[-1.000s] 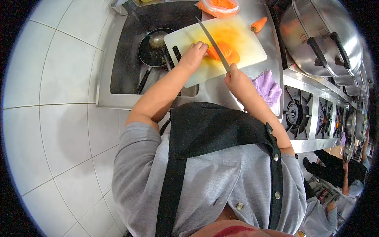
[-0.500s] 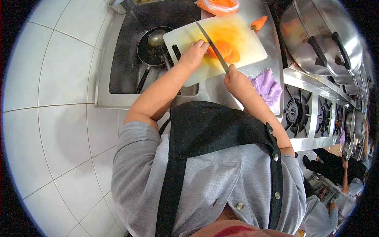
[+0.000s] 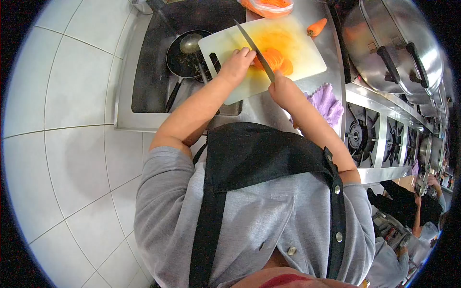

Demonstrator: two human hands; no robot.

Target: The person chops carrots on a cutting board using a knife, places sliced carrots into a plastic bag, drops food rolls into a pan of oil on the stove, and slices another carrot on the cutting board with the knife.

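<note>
My right hand [image 3: 286, 91] is wrapped round the handle of a long kitchen knife [image 3: 255, 51], its blade pointing up and to the left across a white cutting board [image 3: 307, 61]. Curled fingers of my left hand [image 3: 237, 66] hold a carrot piece just left of the blade; most of that piece is hidden by the fingers and knife. To the right of the blade, thin carrot slices [image 3: 274, 59] lean against each other in a pile. Orange stains mark the board around them.
Left of the board, a sink [image 3: 149, 81] holds a black frying pan [image 3: 174, 98] and a ladle [image 3: 189, 43]. Nearby are a whole carrot [image 3: 317, 27], an orange-filled bag [image 3: 269, 7], a purple cloth [image 3: 327, 103], large pots [image 3: 391, 43] and gas burners [image 3: 357, 134]. Other people work at lower right.
My right hand and the knife have shifted slightly up and to the left. My left hand stays nearly in place on the carrot.
</note>
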